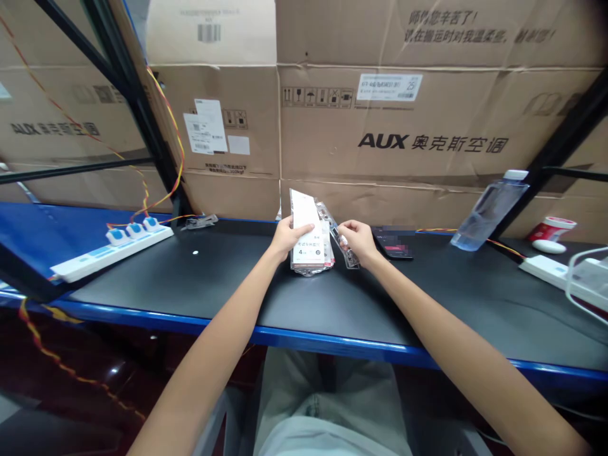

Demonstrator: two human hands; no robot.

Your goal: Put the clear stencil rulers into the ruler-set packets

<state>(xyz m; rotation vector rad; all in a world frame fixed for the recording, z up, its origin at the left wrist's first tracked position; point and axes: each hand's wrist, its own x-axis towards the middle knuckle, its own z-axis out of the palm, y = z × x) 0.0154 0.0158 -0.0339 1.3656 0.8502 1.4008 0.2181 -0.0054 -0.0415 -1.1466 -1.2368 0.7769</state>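
Observation:
My left hand (286, 239) is closed on a white printed packet (308, 244) in clear plastic, with the thumb across its front. The packet stands nearly upright above the black tabletop, and Chinese print with a figure 4 shows on its lower part. My right hand (360, 242) pinches a narrow clear plastic strip (350, 258) just right of the packet. It slants down toward the right, and its upper end meets or overlaps the packet's edge; I cannot tell whether they are joined. Behind my right hand lies a dark phone (394, 244), its screen lit.
A power strip (114, 252) with plugs lies at the left, near crumpled clear plastic (199, 221). To the right are a tilted water bottle (491, 209), a red-and-white tub (553, 228), a white oval object (548, 246) and another power strip (546, 271). Large cartons (323, 139) stand behind.

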